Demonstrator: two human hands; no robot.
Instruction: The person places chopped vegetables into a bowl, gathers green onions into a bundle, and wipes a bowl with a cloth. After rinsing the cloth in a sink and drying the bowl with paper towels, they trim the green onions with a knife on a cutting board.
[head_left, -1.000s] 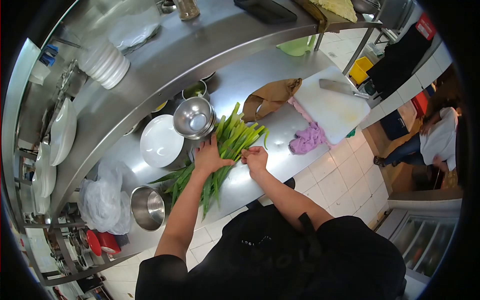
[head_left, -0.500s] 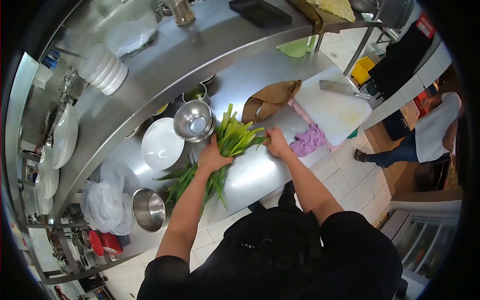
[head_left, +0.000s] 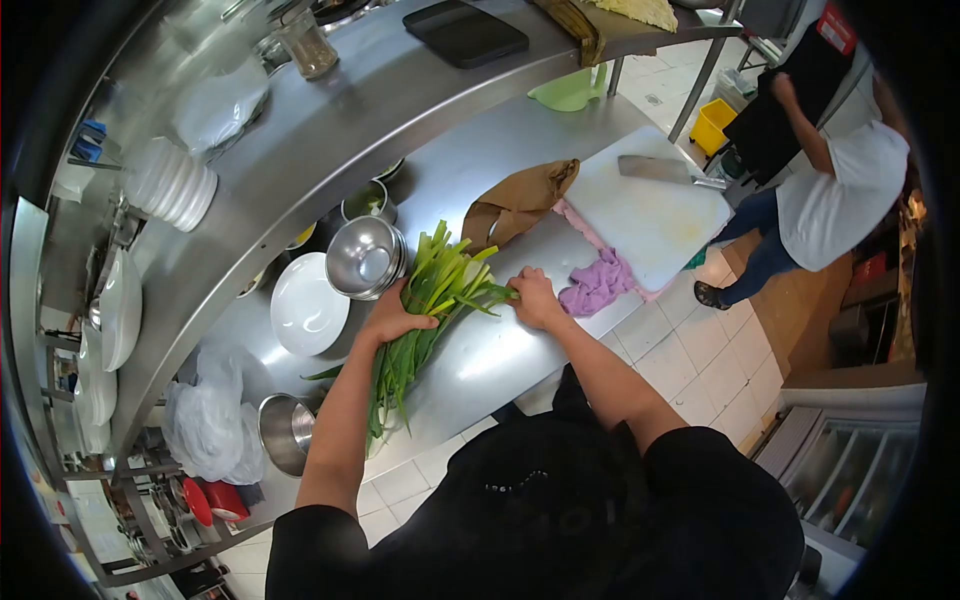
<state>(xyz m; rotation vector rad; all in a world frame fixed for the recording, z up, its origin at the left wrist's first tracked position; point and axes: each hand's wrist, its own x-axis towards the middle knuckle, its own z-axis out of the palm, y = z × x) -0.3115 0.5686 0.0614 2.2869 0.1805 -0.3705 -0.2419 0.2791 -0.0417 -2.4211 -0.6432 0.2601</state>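
Observation:
A bunch of long, flat green leaves (head_left: pixel 425 290) with paler, yellowish ends lies slantwise over the steel counter. My left hand (head_left: pixel 396 318) is closed round its middle, thumb across the top. At the bunch's right side, my right hand (head_left: pixel 537 298) has its fingers curled together at the tip of one green strand. What exactly sits between those fingertips is partly hidden. Touching or very near my left hand are stacked steel bowls (head_left: pixel 366 258). A white oval plate (head_left: pixel 311 305) lies to their left.
A white cutting board (head_left: pixel 650 215) carries a cleaver (head_left: pixel 655 170). Beside it are a purple cloth (head_left: pixel 597 283) and a brown paper bag (head_left: pixel 518 203). A steel pot (head_left: pixel 288 432) and plastic bags (head_left: pixel 212 415) stand left. A raised shelf (head_left: pixel 330 130) runs behind; another person (head_left: pixel 835 200) stands right.
The leaves have been drawn more upright and closer together, their lower ends shifting right. Both hands stay at the bunch. The other person has moved closer and raised an arm.

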